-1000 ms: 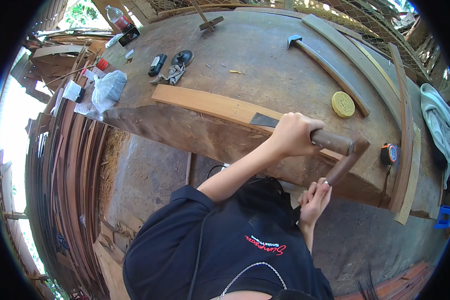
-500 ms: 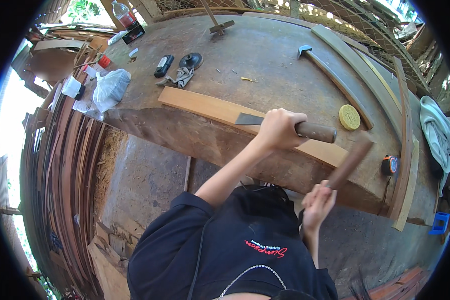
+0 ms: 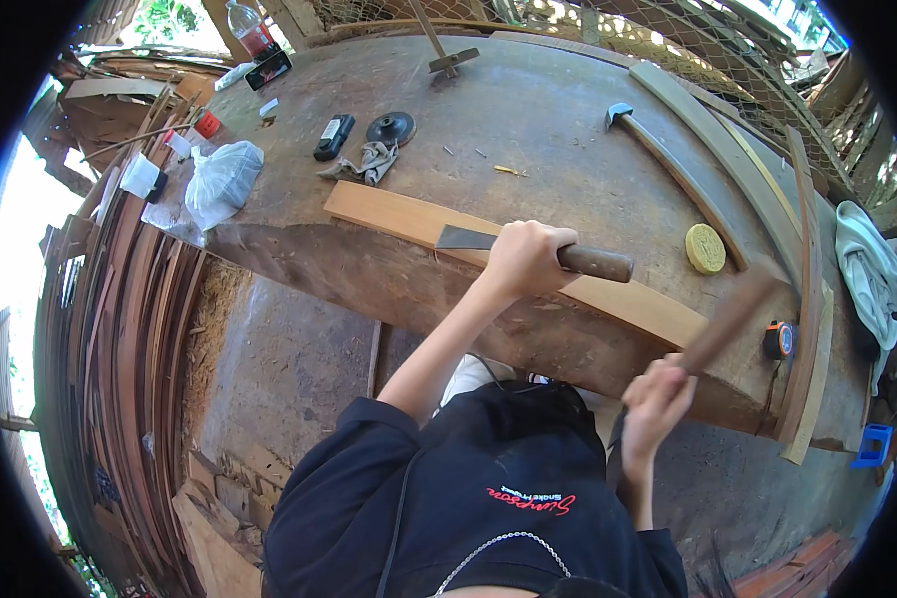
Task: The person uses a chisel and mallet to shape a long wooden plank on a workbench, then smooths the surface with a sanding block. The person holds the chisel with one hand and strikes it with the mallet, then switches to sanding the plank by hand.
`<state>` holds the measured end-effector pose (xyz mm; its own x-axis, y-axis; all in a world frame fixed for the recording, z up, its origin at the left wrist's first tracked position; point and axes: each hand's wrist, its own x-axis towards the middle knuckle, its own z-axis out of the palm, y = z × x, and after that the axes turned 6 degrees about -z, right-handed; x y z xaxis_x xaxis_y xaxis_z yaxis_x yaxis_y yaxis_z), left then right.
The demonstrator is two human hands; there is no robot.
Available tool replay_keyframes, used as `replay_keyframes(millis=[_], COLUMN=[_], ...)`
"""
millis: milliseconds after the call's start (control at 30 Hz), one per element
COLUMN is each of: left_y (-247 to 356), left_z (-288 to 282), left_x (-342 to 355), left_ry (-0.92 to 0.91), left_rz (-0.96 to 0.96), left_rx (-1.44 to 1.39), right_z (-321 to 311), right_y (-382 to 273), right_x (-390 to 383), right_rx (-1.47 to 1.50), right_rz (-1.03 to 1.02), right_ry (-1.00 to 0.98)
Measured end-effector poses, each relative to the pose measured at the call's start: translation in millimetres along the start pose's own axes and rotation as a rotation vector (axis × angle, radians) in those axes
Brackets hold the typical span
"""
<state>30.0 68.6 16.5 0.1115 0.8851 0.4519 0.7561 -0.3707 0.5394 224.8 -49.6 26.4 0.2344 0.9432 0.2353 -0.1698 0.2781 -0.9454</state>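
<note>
My left hand [image 3: 523, 259] is closed around the wooden handle of a wide chisel [image 3: 596, 263]. Its flat metal blade [image 3: 460, 237] lies over a light wooden plank [image 3: 389, 209] along the bench's near edge. To the right and lower, my right hand [image 3: 656, 404] grips a brown wooden stick [image 3: 728, 319], raised at a slant and motion-blurred, apart from the chisel's end. A round yellow object [image 3: 705, 248] sits just beyond the chisel, and a tape measure [image 3: 778, 341] lies right of the stick.
On the bench [image 3: 528, 120] are a long-handled metal-headed tool [image 3: 688, 174], a black disc [image 3: 390, 128], a rag [image 3: 369, 164], a plastic bag [image 3: 221, 184], a bottle [image 3: 249, 30] and long boards [image 3: 728, 149]. Stacked planks [image 3: 120, 379] stand at left; a blue stool [image 3: 872, 446] is at right.
My left hand and the chisel have moved left along the plank. The stick in my right hand has swung rightward, away from the chisel handle's end. The view has shifted slightly.
</note>
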Motion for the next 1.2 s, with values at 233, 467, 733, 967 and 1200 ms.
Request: replay_keyframes(millis=[233,467,733,967,1200], left_y=[-14,-38,-47,-56,-65], left_z=[-11,-39,-41,-65,-64], left_x=[-2,4,4,0,-2], left_ry=[-0.040,0.052,0.043,0.019,0.031], left_rz=[-0.017,-0.059,-0.075,-0.062,-0.043], left_rx=[-0.021,-0.052,-0.051,-0.083,-0.095], right_z=[39,29,72,61,75], right_y=[34,9,45,6,50], right_x=[-12,10,-22,22,-14], right_rx=[0.077,0.037,-0.038,0.055,-0.216], right_rz=[0.085,0.071,0.208,-0.075,0.160], right_ry=[-0.121,0.017,-0.284,0.055,-0.376])
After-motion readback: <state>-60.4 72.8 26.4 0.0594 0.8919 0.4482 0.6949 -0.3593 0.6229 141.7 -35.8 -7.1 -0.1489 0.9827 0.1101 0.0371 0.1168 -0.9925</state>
